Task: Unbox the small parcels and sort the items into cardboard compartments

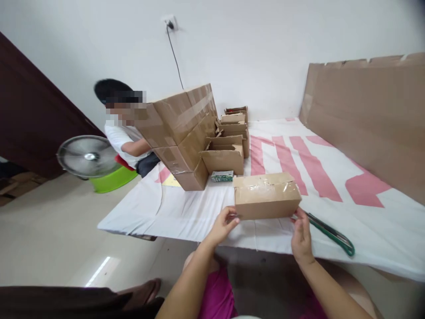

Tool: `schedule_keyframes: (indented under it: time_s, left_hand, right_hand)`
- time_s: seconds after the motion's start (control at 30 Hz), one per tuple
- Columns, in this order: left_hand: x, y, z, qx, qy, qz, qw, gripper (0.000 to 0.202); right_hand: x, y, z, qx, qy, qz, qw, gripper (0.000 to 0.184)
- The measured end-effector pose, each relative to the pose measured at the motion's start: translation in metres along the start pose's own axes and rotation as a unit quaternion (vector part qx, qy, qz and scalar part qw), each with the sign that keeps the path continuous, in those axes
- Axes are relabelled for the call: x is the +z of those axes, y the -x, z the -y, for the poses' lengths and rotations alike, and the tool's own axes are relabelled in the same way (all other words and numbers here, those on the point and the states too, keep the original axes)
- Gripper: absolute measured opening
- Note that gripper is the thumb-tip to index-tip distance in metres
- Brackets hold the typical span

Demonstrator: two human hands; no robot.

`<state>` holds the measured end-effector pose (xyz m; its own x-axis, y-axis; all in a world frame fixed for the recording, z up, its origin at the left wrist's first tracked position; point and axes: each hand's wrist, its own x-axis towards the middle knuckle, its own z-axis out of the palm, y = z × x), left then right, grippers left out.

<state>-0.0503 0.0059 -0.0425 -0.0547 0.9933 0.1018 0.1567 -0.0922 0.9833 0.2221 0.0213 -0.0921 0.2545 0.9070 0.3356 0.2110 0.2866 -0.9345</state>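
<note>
A long cardboard box [267, 208] with clear tape over its top sits near the front edge of the cloth-covered table. My left hand [223, 227] grips its lower left corner, thumb in front and fingers curled behind. At the lower right corner, my right hand [301, 235] has its fingers bent around the edge. Just right of that hand lies a long dark tool with a green handle [343, 243]; its kind is unclear. Behind the box's left end rests a small green and white packet [222, 176].
Taped cartons [186, 133] are stacked at the left, beside a row of open cardboard boxes [223, 160]. A large cardboard sheet [365, 115] stands along the right. Beyond the stack sits another person [124, 128], near a floor fan [90, 156] and a green stool [113, 179].
</note>
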Motion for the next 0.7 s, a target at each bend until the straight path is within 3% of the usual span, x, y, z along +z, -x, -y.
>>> schedule_keyframes:
  time_s: [0.1,0.2,0.27,0.37,0.43,0.5,0.6,0.7]
  left_hand:
    - [0.012,-0.009,-0.019,0.008,-0.079,0.046,0.996,0.044]
    - [0.012,-0.022,-0.036,-0.023,-0.17,0.014,0.985,0.048]
    - [0.015,-0.033,-0.042,-0.037,-0.206,-0.053,0.976,0.046]
    - [0.028,-0.048,-0.043,0.023,-0.149,-0.181,0.972,0.042]
    - [0.036,-0.054,-0.039,0.075,-0.051,-0.206,0.974,0.045]
    - [0.04,-0.055,-0.033,0.103,0.032,-0.189,0.976,0.045]
    - [0.042,-0.051,-0.025,0.117,0.093,-0.174,0.973,0.047]
    - [0.043,-0.048,-0.023,0.112,0.125,-0.169,0.971,0.049]
  right_hand:
    - [-0.002,-0.003,0.0,0.031,-0.003,-0.032,0.999,0.048]
    - [0.001,-0.002,0.002,0.022,0.015,-0.037,0.999,0.046]
    - [0.003,0.0,0.003,0.017,0.022,-0.037,0.999,0.045]
    - [-0.003,-0.002,0.009,0.016,0.042,0.003,0.999,0.044]
    - [-0.018,-0.01,0.013,-0.013,0.092,0.037,0.995,0.041]
    - [-0.042,-0.023,0.015,-0.088,0.182,0.064,0.977,0.035]
    - [-0.086,-0.043,0.004,-0.196,0.346,0.103,0.912,0.032]
    - [-0.124,-0.053,-0.022,-0.198,0.438,0.146,0.865,0.039]
